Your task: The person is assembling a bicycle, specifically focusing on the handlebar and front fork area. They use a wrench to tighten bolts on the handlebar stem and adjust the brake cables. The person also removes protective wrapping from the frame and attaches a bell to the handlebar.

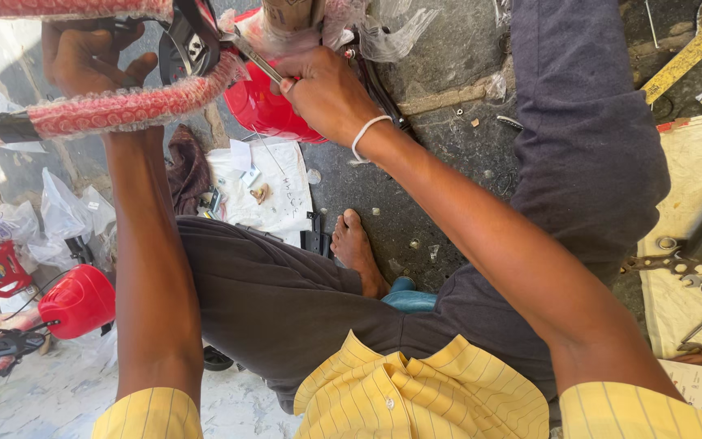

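I see my right hand (pixel 322 93) pinching a slim metal tool (pixel 255 57) at the red basket (pixel 266 110), left hand (pixel 91 53) curled around the wrapped red frame tube (pixel 123 106).

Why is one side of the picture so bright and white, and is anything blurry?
In the head view, strong sun washes out the pale floor at lower left and glints on the clear plastic wrap at the top; the dark ground under the legs lies in shade. The left hand and right hand look sharp, with no obvious blur; the edges bend a little, as with a wide lens.
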